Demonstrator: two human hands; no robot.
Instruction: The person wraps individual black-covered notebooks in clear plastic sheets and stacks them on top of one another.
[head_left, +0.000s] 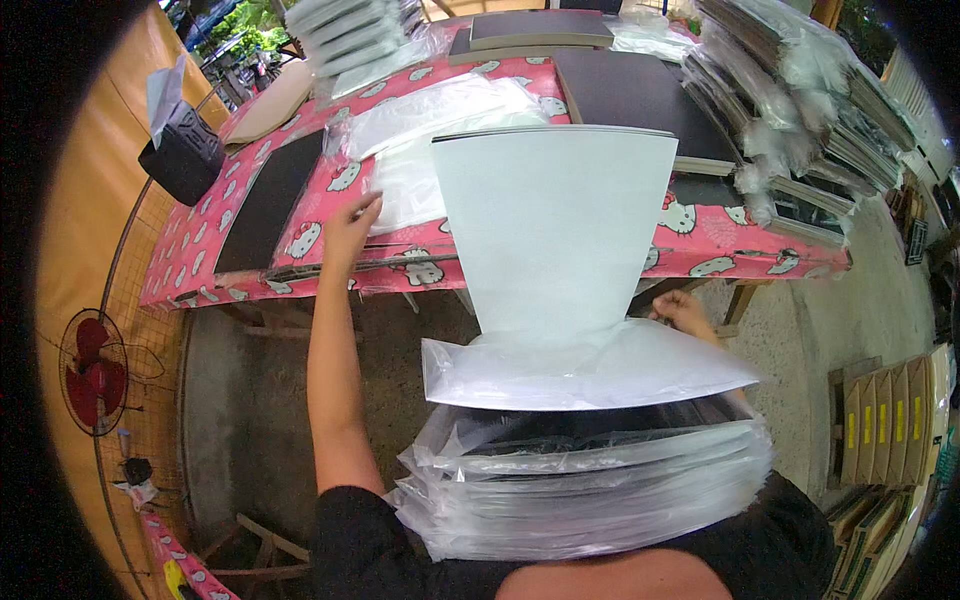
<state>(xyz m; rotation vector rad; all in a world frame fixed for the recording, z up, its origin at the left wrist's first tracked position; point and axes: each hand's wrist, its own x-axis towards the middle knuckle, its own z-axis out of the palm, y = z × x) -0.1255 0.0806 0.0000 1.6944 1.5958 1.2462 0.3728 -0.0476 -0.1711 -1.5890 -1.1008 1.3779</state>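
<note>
At nine o'clock a red-bladed fan (95,375) stands by the mesh. At ten o'clock a dark flat panel (270,205) lies on the pink tablecloth (190,250), and to its right the left hand (356,218) hovers over the table's near edge, its fingers bent in toward the thumb; I can't tell whether they pinch any film. Toward eleven o'clock, just beyond that hand, lie loose clear sleeves (410,195).

The white panel (555,220) stands upright a little off centre toward one o'clock, with a dark edge showing along its top. Its lower end meets a wrinkled plastic sleeve (600,375) at four o'clock; glare hides how deep it sits. Below, at five o'clock, a wrapped stack (590,500) rests against the person's front. Near three o'clock the right hand (685,312) is curled beside the sleeve's far edge; whether it grips the plastic I can't tell. At two o'clock wrapped bundles (820,110) pile up.

Handling this well seems to call for keeping the panel square to the sleeve, supporting both sides evenly, smoothing creases from the middle outward, and sparing the corners, since thin film could snag or tear.
</note>
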